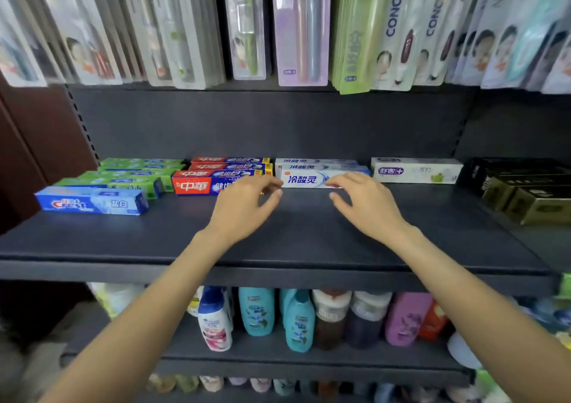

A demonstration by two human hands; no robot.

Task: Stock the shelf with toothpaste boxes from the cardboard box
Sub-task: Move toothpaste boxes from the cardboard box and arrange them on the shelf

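Left hand (244, 205) reaching over dark grey metal shelf (296, 235), fingers loosely curled, gripping nothing; fingertips just at left end of front white-and-blue toothpaste box (304, 179), contact unclear. Right hand (363, 201) mirrored, fingers relaxed and spread, nothing held, fingertips at that box's right part, touching or just off it, can't tell. Box lying flat at back of shelf, long axis left-right, straight ahead of both hands and between them, about equally near each. More white boxes behind it. Red-and-blue toothpaste boxes (200, 183) directly left, partly behind left hand. Green toothpaste boxes (123, 177) and blue Crest toothpaste box (92, 201) farther left; pale white-green toothpaste box (417, 171) right, black-and-gold boxes (525, 192) far right. Cardboard supply box not in view. Likely squaring up or pushing back a just-placed box; next probably back for another. Hanging toothbrush packs (302, 28) above, shampoo bottles (296, 319) on shelf below.
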